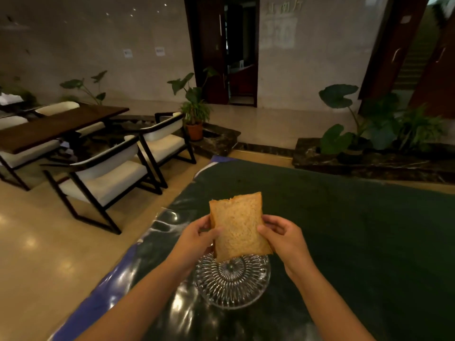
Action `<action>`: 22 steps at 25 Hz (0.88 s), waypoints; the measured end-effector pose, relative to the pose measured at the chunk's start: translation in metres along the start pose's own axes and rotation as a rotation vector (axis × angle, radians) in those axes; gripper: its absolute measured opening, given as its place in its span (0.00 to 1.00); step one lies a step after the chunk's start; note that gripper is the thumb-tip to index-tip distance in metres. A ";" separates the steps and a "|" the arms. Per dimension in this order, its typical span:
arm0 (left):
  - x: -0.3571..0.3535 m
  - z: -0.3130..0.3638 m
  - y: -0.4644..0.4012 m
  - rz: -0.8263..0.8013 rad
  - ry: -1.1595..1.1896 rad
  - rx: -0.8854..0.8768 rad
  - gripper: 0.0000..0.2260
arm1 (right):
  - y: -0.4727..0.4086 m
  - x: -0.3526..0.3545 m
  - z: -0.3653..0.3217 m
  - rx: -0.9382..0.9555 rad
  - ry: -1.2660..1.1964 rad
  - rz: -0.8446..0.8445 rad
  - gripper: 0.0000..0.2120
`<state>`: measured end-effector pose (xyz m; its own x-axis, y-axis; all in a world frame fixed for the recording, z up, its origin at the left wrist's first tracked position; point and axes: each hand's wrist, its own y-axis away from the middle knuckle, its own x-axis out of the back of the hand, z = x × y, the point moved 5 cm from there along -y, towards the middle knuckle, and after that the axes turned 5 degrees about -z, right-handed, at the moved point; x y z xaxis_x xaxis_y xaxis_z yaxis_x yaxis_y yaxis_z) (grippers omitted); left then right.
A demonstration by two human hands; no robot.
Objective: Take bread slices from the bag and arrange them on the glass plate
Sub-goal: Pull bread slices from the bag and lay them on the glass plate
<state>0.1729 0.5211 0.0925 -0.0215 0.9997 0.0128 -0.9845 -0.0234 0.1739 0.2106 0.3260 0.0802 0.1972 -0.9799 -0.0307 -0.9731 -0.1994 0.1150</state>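
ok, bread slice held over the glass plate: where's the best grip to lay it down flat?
Keep to the side crusts. The bread slice is held upright above the glass plate, left hand and right hand pinching opposite edges near the bottom. The thin, soft middle would likely dent or tear; the edges look firmer and let it tip down flat.

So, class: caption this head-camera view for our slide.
Both hands, left and right, hold bread above an empty glass plate.

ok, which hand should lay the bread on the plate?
Right, marginally. Both the right hand and left hand pinch the bread above the plate; the right grips its lower corner, nearest the plate.
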 end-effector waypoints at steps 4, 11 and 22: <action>0.022 -0.024 -0.045 -0.018 -0.078 0.036 0.13 | -0.037 -0.015 0.040 -0.102 0.025 0.083 0.12; 0.044 -0.107 -0.131 -0.086 -0.245 0.110 0.15 | -0.080 -0.030 0.129 -0.189 0.135 0.365 0.13; 0.049 -0.212 -0.181 -0.070 -0.324 0.212 0.16 | -0.099 -0.037 0.215 -0.259 0.372 0.534 0.11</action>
<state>0.3133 0.5758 -0.1475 0.1336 0.9452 0.2979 -0.9231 0.0093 0.3845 0.2742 0.3835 -0.1435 -0.2280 -0.8725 0.4322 -0.8975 0.3605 0.2541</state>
